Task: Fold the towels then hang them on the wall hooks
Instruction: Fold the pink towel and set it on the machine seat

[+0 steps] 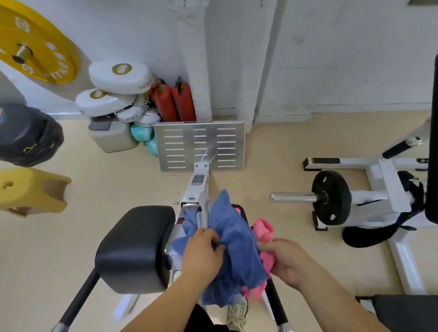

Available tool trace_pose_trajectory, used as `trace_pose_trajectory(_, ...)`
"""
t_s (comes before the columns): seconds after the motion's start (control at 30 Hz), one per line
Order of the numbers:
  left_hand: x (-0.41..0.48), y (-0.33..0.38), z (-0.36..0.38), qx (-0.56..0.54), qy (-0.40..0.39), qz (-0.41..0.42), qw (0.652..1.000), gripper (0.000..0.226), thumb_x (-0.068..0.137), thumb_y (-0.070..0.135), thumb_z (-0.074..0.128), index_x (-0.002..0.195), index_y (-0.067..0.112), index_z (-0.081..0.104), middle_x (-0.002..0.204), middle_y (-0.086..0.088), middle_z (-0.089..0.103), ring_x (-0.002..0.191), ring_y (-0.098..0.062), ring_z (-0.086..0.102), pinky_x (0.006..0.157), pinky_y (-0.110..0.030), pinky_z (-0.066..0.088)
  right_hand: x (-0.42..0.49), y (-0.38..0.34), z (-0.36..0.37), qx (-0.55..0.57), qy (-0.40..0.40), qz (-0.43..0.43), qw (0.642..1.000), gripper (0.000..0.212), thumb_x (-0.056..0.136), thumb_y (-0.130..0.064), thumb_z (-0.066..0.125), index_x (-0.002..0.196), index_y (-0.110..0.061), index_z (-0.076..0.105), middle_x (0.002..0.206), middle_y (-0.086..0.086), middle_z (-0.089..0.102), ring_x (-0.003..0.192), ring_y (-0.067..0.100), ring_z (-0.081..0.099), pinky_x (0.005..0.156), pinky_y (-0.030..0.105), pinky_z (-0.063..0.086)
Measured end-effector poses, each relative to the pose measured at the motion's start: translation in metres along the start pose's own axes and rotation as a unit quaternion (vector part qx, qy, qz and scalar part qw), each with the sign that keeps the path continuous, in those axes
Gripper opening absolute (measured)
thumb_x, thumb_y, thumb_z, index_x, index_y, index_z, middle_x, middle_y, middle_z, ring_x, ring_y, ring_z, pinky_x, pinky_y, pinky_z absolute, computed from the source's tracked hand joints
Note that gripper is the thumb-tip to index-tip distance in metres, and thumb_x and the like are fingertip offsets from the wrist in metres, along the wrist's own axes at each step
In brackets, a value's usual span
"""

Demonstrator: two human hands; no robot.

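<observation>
Gripping: left hand [202, 254] curls its fingers [216, 240] into the blue towel [237, 245].
Right hand [288, 260]: fingers curled, pinching the pink towel [263, 231].
Placement: both bunched together, pink at 3 o'clock of blue.
Black pad [135, 249]: 9 o'clock of the blue towel.

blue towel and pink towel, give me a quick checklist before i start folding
1. Left hand grips the blue towel: ok.
2. Right hand holds the pink towel: ok.
3. Towels separated: not ok, they are bunched together between the hands.
4. Blue towel folded: not ok, it is crumpled.
5. Blue towel free of the white machine frame: cannot tell, a corner hangs against it.
6. Surface to fold on: probably ok, the black pad sits just beside the left hand.
</observation>
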State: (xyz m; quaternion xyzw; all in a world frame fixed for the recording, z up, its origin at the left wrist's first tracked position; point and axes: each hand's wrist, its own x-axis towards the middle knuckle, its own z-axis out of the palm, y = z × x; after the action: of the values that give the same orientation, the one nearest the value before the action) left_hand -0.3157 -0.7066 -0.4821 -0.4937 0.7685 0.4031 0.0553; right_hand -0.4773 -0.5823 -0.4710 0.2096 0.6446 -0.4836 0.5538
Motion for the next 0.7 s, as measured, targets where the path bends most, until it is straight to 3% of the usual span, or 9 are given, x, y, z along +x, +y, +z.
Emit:
trace_pose_trajectory(0.13, -0.009, 0.004, -0.003, -0.05, 0.032, -0.022, 0.998, 0.01, 0.088, 0.017, 0.065, 0.08, 0.017, 0.059, 0.073, 0.005, 0.061, 0.07, -0.011, 0.058, 0.06, -0.017, 0.038, -0.01, -0.001, -0.016, -0.015, -0.035, 0.06, 0.997, 0.037, 0.091, 0.017, 0.057, 0.126, 0.007, 0.063, 0.122, 0.033, 0.067, 0.091, 0.035, 0.066, 0.067, 0.042, 0.061)
trace_pose_trajectory(0.2, -0.015, -0.001, -0.006, -0.029, 0.049, -0.01, 0.998, 0.01, 0.087, 0.019, 0.065, 0.08, 0.02, 0.059, 0.076, 0.006, 0.06, 0.071, -0.008, 0.057, 0.058, -0.015, 0.036, -0.017, 0.001, -0.027, -0.044, -0.027, 0.065, 0.997, 0.037, 0.09, 0.017, 0.055, 0.126, 0.006, 0.062, 0.126, 0.032, 0.067, 0.094, 0.035, 0.067, 0.063, 0.041, 0.062)
trace_pose_trajectory(0.27, -0.017, -0.009, -0.006, 0.01, 0.047, 0.002, 0.999, 0.003, 0.087, 0.02, 0.063, 0.088, 0.022, 0.063, 0.09, 0.007, 0.062, 0.08, -0.012, 0.059, 0.063, -0.019, 0.04, -0.021, -0.004, -0.035, -0.058, 0.013, 0.036, 0.998, 0.031, 0.087, 0.014, 0.055, 0.116, 0.007, 0.063, 0.115, 0.029, 0.07, 0.088, 0.035, 0.068, 0.066, 0.042, 0.059)
trace_pose_trajectory(0.33, -0.016, -0.013, -0.001, 0.052, 0.002, 0.01, 0.999, 0.017, 0.086, 0.023, 0.06, 0.102, 0.022, 0.066, 0.109, 0.004, 0.062, 0.098, -0.02, 0.06, 0.079, -0.029, 0.049, -0.036, -0.018, -0.038, -0.081, 0.05, -0.002, 0.995, 0.012, 0.086, 0.007, 0.056, 0.092, 0.003, 0.065, 0.087, 0.022, 0.071, 0.069, 0.029, 0.064, 0.061, 0.035, 0.052)
trace_pose_trajectory(0.4, -0.019, -0.012, 0.006, 0.098, -0.046, 0.012, 0.994, 0.032, 0.087, 0.031, 0.059, 0.118, 0.022, 0.062, 0.125, 0.001, 0.056, 0.113, -0.028, 0.055, 0.092, -0.041, 0.051, -0.058, -0.035, -0.041, -0.11, 0.044, -0.04, 0.992, 0.013, 0.089, -0.001, 0.053, 0.077, -0.004, 0.058, 0.069, 0.014, 0.059, 0.057, 0.024, 0.053, 0.057, 0.033, 0.044)
trace_pose_trajectory(0.5, -0.027, -0.005, 0.012, 0.141, -0.067, 0.013, 0.988, 0.047, 0.087, 0.04, 0.058, 0.131, 0.022, 0.055, 0.141, -0.002, 0.045, 0.127, -0.032, 0.048, 0.103, -0.046, 0.048, -0.099, -0.052, -0.052, -0.038, 0.073, -0.168, 0.982, 0.01, 0.076, -0.014, 0.062, 0.084, -0.008, 0.064, 0.083, 0.016, 0.064, 0.071, 0.027, 0.058, 0.068, 0.038, 0.049)
trace_pose_trajectory(0.6, -0.033, 0.002, 0.009, 0.151, -0.07, 0.013, 0.986, 0.053, 0.085, 0.045, 0.057, 0.134, 0.024, 0.053, 0.152, -0.004, 0.038, 0.136, -0.033, 0.042, 0.111, -0.047, 0.044, -0.151, -0.068, -0.055, 0.002, -0.017, -0.278, 0.96, 0.05, 0.061, -0.027, 0.068, 0.098, 0.007, 0.069, 0.1, 0.032, 0.069, 0.07, 0.029, 0.054, 0.06, 0.034, 0.043)
trace_pose_trajectory(0.63, -0.034, 0.006, 0.006, 0.146, -0.073, 0.015, 0.987, 0.056, 0.084, 0.047, 0.056, 0.136, 0.025, 0.053, 0.155, -0.004, 0.037, 0.137, -0.033, 0.041, 0.113, -0.047, 0.042, -0.169, -0.072, -0.053, 0.015, -0.043, -0.33, 0.943, 0.046, 0.067, -0.027, 0.065, 0.092, 0.011, 0.071, 0.094, 0.033, 0.07, 0.065, 0.029, 0.051, 0.056, 0.032, 0.039)
trace_pose_trajectory(0.7, -0.037, 0.014, -0.002, 0.127, -0.075, 0.025, 0.989, 0.061, 0.08, 0.052, 0.052, 0.135, 0.026, 0.054, 0.151, -0.003, 0.043, 0.133, -0.03, 0.047, 0.11, -0.044, 0.044, -0.195, -0.085, -0.053, 0.078, -0.074, -0.399, 0.911, 0.032, 0.088, -0.016, 0.053, 0.069, -0.002, 0.076, 0.073, 0.018, 0.071, 0.061, 0.027, 0.058, 0.057, 0.03, 0.043)
